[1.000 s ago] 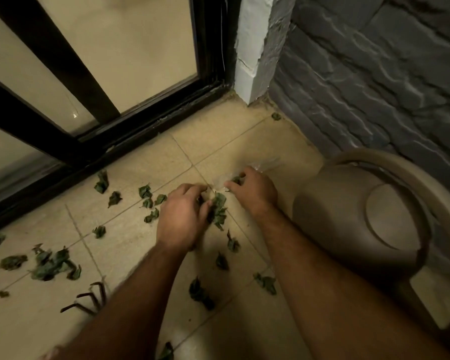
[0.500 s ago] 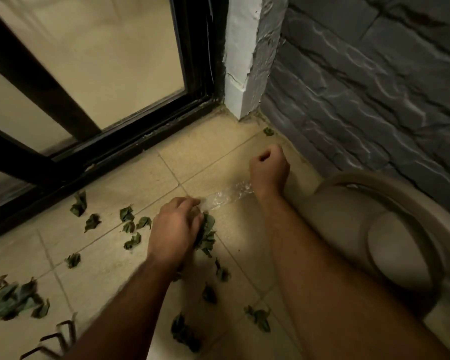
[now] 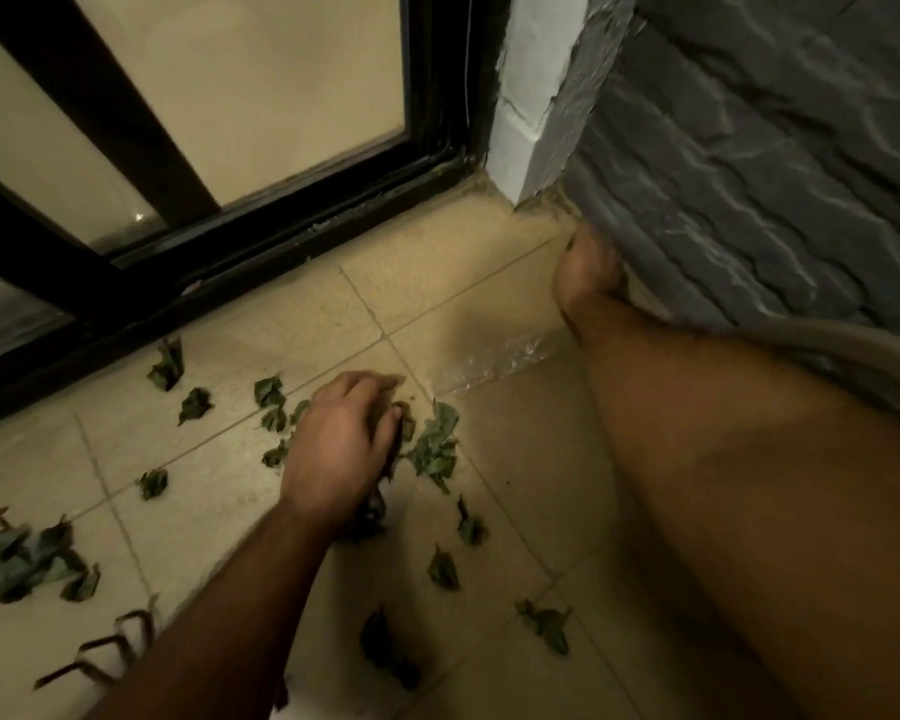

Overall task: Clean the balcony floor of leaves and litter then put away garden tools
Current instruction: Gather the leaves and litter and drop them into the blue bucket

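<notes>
Compared with half a second earlier, the right hand [image 3: 588, 275] had reached farther, up to the far right corner where the tiled floor [image 3: 515, 459] met the grey stone wall [image 3: 749, 174]. It was blurred, and whether its fingers held the small leaf there could not be told. The left hand [image 3: 341, 444] had stayed put in the middle of the floor, fingers curled down over a bunch of green leaves [image 3: 435, 449], gripping some of them.

A strip of clear plastic litter [image 3: 494, 363] lay flat on the tiles between the two hands, its long axis running from near left to far right.

More loose leaves were scattered to the left and nearer. A small clawed garden rake [image 3: 105, 652] lay at the near left, its prongs pointing toward the right. A black-framed glass door [image 3: 281, 85] closed the far side.
</notes>
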Action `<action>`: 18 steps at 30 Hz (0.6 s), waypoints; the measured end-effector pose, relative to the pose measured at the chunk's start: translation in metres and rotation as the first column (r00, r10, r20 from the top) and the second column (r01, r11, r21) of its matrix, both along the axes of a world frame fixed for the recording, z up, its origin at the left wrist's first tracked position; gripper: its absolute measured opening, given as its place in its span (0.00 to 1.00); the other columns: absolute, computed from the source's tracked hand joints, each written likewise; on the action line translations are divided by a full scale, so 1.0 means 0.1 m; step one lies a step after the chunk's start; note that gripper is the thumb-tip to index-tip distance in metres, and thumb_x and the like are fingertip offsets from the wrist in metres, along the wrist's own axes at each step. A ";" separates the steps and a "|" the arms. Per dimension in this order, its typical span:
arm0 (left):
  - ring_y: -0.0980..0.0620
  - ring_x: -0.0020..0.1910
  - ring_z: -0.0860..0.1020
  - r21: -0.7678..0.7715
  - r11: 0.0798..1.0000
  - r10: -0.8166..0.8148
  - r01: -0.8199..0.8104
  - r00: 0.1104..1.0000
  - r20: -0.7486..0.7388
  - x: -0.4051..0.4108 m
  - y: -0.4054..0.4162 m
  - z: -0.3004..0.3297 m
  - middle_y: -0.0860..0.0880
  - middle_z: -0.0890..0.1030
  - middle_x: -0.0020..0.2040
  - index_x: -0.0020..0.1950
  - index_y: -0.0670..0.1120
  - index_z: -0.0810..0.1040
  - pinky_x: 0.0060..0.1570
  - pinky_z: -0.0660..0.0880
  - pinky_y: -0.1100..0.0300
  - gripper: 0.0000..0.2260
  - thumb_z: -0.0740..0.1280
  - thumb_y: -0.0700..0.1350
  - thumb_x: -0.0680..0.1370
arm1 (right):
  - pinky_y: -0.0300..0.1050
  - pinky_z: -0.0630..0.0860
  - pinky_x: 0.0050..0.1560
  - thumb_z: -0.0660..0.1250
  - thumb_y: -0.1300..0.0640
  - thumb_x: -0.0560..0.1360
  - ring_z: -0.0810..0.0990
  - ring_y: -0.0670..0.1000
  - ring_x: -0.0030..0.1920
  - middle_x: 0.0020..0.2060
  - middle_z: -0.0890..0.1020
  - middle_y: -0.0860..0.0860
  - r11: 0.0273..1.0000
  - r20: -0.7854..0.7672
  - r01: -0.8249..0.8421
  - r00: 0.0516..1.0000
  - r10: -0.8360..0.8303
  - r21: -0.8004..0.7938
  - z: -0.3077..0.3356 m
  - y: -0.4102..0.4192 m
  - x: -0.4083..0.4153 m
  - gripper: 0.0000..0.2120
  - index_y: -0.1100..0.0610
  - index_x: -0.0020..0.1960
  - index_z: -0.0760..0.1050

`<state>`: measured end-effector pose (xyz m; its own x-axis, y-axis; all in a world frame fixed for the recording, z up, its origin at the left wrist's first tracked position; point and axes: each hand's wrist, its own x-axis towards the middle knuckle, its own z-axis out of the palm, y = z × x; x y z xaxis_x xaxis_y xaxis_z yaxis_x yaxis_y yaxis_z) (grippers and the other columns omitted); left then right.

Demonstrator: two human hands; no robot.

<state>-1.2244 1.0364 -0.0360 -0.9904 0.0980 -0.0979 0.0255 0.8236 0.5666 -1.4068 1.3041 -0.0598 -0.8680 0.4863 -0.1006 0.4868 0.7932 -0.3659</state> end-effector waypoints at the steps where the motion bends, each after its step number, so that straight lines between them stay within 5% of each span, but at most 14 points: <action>1: 0.53 0.62 0.72 -0.004 1.000 0.002 -0.002 1.000 0.001 0.02 -0.03 -0.01 0.51 0.76 0.64 0.69 0.51 0.75 0.59 0.67 0.60 0.16 0.64 0.50 0.81 | 0.52 0.66 0.68 0.52 0.61 0.84 0.70 0.61 0.69 0.69 0.72 0.62 1.000 -0.032 0.024 0.999 -0.023 0.002 0.05 -0.02 0.07 0.18 0.61 0.71 0.70; 6: 0.51 0.63 0.72 -0.026 0.999 0.031 -0.031 0.999 0.010 0.16 -0.12 0.02 0.51 0.76 0.64 0.68 0.51 0.75 0.60 0.69 0.57 0.16 0.63 0.50 0.81 | 0.49 0.68 0.49 0.57 0.58 0.82 0.78 0.59 0.53 0.52 0.81 0.60 0.970 -0.267 0.136 0.945 -0.188 -0.200 0.27 -0.43 0.54 0.13 0.63 0.55 0.77; 9: 0.51 0.64 0.72 0.000 0.996 0.085 -0.085 0.996 0.036 0.35 -0.11 0.13 0.51 0.76 0.65 0.68 0.51 0.75 0.61 0.66 0.59 0.15 0.64 0.50 0.81 | 0.42 0.62 0.35 0.62 0.56 0.81 0.68 0.48 0.31 0.29 0.71 0.47 0.909 -0.314 -0.004 0.939 -0.140 -0.417 0.49 -0.76 1.09 0.16 0.58 0.35 0.70; 11: 0.51 0.63 0.73 0.011 0.996 0.093 -0.093 0.995 0.045 0.58 -0.08 0.23 0.50 0.77 0.64 0.67 0.50 0.76 0.60 0.65 0.61 0.15 0.64 0.48 0.81 | 0.42 0.65 0.34 0.66 0.55 0.80 0.69 0.46 0.28 0.27 0.71 0.46 0.841 -0.261 -0.051 0.959 -0.110 -0.539 0.55 -0.87 1.58 0.16 0.58 0.35 0.71; 15: 0.52 0.56 0.75 0.023 0.999 0.041 -0.043 0.994 0.101 1.13 -0.01 0.30 0.50 0.79 0.58 0.63 0.49 0.78 0.53 0.69 0.61 0.13 0.62 0.50 0.81 | 0.40 0.76 0.33 0.66 0.58 0.80 0.78 0.46 0.32 0.36 0.81 0.51 0.631 -0.011 0.082 0.990 -0.141 -0.772 0.51 -0.77 2.55 0.05 0.58 0.49 0.79; 18: 0.53 0.52 0.76 0.011 1.000 0.022 -0.024 0.990 0.141 1.46 0.02 0.27 0.50 0.79 0.57 0.62 0.49 0.78 0.50 0.70 0.62 0.12 0.63 0.50 0.82 | 0.43 0.75 0.39 0.66 0.57 0.80 0.78 0.49 0.39 0.36 0.79 0.48 0.816 -0.039 0.028 0.997 -0.062 -0.578 0.43 -0.55 3.10 0.06 0.59 0.47 0.80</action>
